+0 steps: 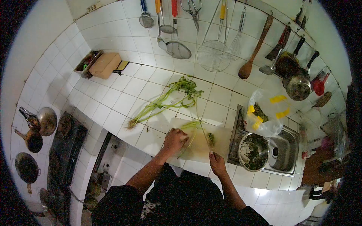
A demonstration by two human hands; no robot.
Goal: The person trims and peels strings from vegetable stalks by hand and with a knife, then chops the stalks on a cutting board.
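Observation:
My right hand (217, 164) is wrapped round the handle of a knife (206, 140), whose thin blade points away from me over a pale cutting board (222, 132). Left of the blade, my left hand (175, 139) is closed, its fingers curled at the board's left side; what they hold, if anything, is hidden. Green stems (191, 124) lie on the board just beyond those fingers. To the right of the knife sits a small heap of chopped greens (211, 140). Behind the board, a bunch of leafy stalks with roots (162, 105) lies across the tiled counter.
Right of the board, a steel bowl with chopped greens (244, 148) stands by the sink (288, 150), beside a plastic bag of greens (277, 122). A cardboard box (105, 65) is at the back left. Utensils, including a wooden spoon (247, 67), hang on the wall. A stove (68, 147) is left.

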